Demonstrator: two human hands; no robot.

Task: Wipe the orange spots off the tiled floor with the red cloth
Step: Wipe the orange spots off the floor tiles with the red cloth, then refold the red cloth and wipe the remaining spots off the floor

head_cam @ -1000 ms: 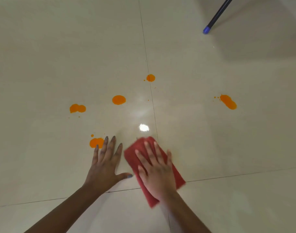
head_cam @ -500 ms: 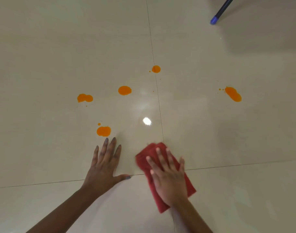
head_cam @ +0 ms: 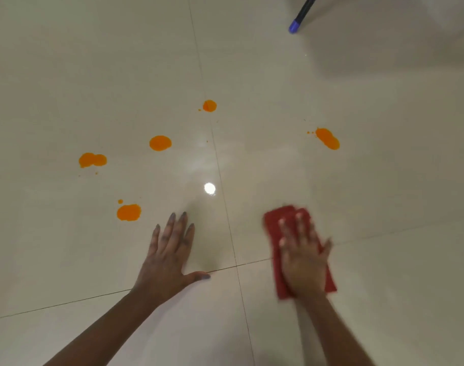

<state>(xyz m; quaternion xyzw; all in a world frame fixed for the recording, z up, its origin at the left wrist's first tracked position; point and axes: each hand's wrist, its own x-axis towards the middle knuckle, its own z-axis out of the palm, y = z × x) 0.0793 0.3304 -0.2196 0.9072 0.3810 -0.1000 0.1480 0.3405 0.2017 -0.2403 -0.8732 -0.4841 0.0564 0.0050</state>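
Low and right of centre: right hand (head_cam: pixel 303 257), palm down, fingers straight and slightly spread, pressing flat on the red cloth (head_cam: pixel 273 228). Nothing is gripped or pinched. Hand and cloth are both blurred.

Red cloth: folded oblong lying on the tiled floor (head_cam: pixel 93 75), right of the lengthwise grout line (head_cam: pixel 219 167) and across the crosswise grout line (head_cam: pixel 67 303). Its far edge shows beyond the fingertips and a near corner shows beside the wrist. It touches no spot.

Left hand (head_cam: pixel 167 257): palm down directly on the floor, left of the lengthwise line, fingers extended, thumb out to the right with its tip at the crosswise line. It holds nothing.

Orange spots (head_cam: pixel 160 143), five:
- nearest spot (head_cam: pixel 129 212), just beyond and left of the left fingertips, one droplet beside it;
- double spot (head_cam: pixel 92 159), farther left;
- round spot (head_cam: pixel 160 143), farther out, left of the lengthwise line;
- small spot (head_cam: pixel 209 105), farthest, on the lengthwise line;
- long spot (head_cam: pixel 327 138), beyond the cloth and well apart from it, specks at its left end.

Sundries: a bright round reflection (head_cam: pixel 209 188) beyond and between the hands; a dark pole (head_cam: pixel 302 14) with a blue tip at top right.
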